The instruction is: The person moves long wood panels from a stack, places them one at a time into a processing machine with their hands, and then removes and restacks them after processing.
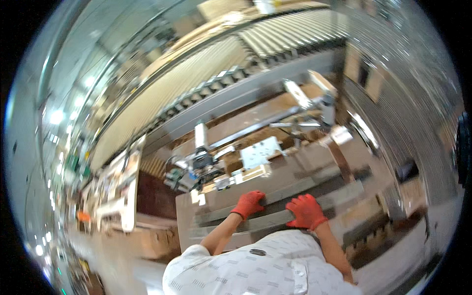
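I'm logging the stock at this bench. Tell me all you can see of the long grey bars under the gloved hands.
The grey bars are long, flat lengths, metal by their dull sheen, lying side by side, stepped across a pale bench. They run from lower left to upper right. The left hand, in an orange glove, rests on one bar; the right hand, gloved alike, presses the next. The picture is blurred, so their ends and count are unclear.

A pale, roughly rectangular plate or label panel (pixel 261 152) with small dark dots lies tilted behind the work surface, near the dark machine head; a small white tag (pixel 198 197) sits at the near left corner of the grey slab; cardboard-brown boxes (pixel 322 82) stand blurred at upper right by the conveyor; a small dark oval badge (pixel 257 252) sits on the patterned shirt; no screens are discernible.
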